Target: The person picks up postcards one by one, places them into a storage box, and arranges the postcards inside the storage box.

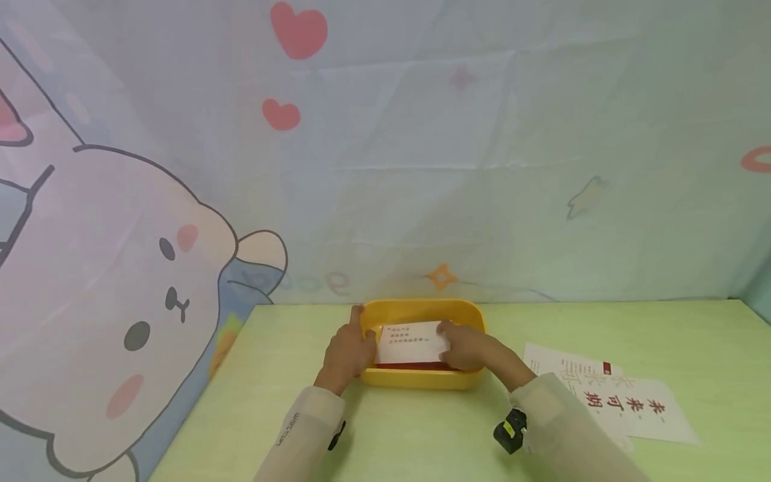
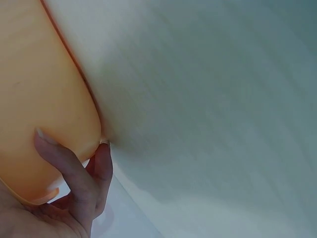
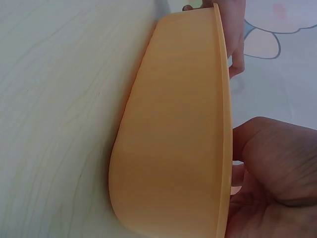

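A yellow plastic tub stands on the table near the back cloth. My left hand grips its left end; in the left wrist view, fingers of that hand curl about the tub's corner. Inside the tub lies a white card with printed red characters, over something red that is mostly covered. At the card's right edge, my right hand pinches it. The right wrist view shows the tub's outer wall, which hides the card and the fingertips of the right hand.
To the right, overlapping printed white cards lie on the pale green table, partly under the right sleeve. A cloth with cartoon figures hangs right behind the tub.
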The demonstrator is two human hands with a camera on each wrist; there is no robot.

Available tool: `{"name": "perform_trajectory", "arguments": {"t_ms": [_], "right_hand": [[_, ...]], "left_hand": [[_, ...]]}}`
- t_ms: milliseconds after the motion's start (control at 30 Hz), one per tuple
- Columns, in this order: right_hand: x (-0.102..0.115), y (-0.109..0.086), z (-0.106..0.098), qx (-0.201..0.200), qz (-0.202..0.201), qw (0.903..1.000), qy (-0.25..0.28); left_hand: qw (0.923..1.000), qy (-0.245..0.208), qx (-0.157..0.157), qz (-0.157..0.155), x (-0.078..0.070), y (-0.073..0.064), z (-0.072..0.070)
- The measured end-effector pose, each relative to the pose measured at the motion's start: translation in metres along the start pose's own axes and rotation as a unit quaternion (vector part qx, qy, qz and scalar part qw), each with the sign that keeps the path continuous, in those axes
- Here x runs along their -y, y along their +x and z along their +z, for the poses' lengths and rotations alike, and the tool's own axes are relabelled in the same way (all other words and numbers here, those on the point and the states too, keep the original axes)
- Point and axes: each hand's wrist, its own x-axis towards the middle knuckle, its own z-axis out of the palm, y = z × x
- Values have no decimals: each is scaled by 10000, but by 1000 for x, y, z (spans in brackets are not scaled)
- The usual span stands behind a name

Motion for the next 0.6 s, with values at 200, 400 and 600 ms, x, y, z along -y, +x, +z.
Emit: {"name": "perform_trajectory", "arguments": {"t_ms": [200, 400, 600], "right_hand": [[0, -2, -4, 97, -152, 9997, -161], [-2, -2, -1, 113, -213, 9992, -324], [1, -3, 1, 144, -135, 9989, -423]], "left_hand": [[10000, -5, -63, 60, 0, 3, -1], [9999, -98, -21, 115, 2, 3, 3], [10000, -90, -13, 36, 4, 3, 5]]}}
